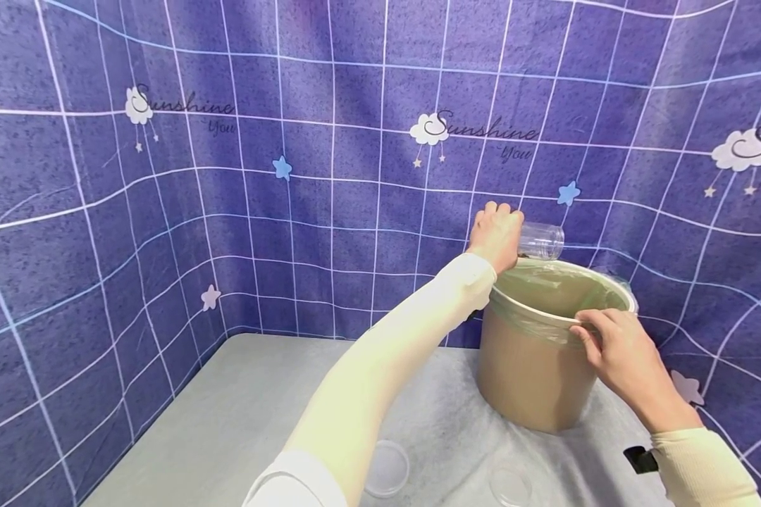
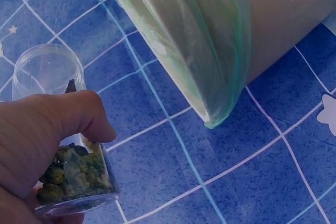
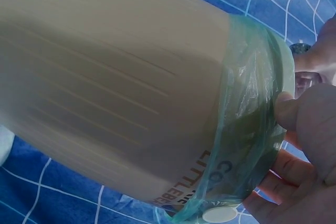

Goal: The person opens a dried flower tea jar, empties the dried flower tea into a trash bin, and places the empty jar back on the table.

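Note:
My left hand (image 1: 497, 238) grips a clear plastic jar (image 1: 542, 241), tipped on its side over the far-left rim of a tan trash bin (image 1: 533, 373). Dried greenish-brown flower buds (image 2: 79, 174) lie at the bottom end of the jar in the left wrist view. A thin green bag (image 2: 231, 51) lines the bin and folds over its rim. At the near right side of the bin, my right hand (image 1: 624, 352) pinches the rim and the bag between thumb and fingers.
Two round clear lids (image 1: 387, 468) lie on the grey cloth-covered table (image 1: 254, 422), close to its front. Behind and beside the table hangs a blue-purple checked curtain (image 1: 355, 176) with printed clouds and stars, near the bin's back.

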Action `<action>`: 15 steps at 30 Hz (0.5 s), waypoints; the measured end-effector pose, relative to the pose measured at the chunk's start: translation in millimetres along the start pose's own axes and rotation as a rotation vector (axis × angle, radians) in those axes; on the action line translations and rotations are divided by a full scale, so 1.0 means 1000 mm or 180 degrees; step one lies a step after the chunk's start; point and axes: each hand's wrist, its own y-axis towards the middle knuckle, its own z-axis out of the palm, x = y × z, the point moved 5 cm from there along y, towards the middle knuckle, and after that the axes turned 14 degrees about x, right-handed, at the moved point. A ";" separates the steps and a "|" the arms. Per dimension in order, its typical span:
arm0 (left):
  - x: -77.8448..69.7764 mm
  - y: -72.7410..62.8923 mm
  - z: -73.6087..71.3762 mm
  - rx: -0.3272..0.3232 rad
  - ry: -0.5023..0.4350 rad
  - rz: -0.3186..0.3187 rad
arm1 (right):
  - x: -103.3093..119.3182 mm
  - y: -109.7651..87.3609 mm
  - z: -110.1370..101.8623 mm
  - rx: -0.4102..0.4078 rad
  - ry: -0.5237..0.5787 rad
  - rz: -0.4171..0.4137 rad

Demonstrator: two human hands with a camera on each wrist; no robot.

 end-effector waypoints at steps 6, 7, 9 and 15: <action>0.002 0.001 0.004 -0.0052 0.0121 0.0058 | 0.001 0.001 0.001 -0.0002 -0.0007 -0.0059; 0.002 0.002 0.005 -0.0066 0.0140 0.0073 | 0.000 0.001 0.001 -0.0001 -0.0010 -0.0065; 0.001 0.002 0.006 -0.0090 0.0184 0.0104 | 0.000 0.002 0.001 0.0000 -0.0009 -0.0068; -0.004 0.003 0.006 -0.0094 0.0272 0.0199 | -0.001 0.001 0.001 0.0001 -0.0002 -0.0055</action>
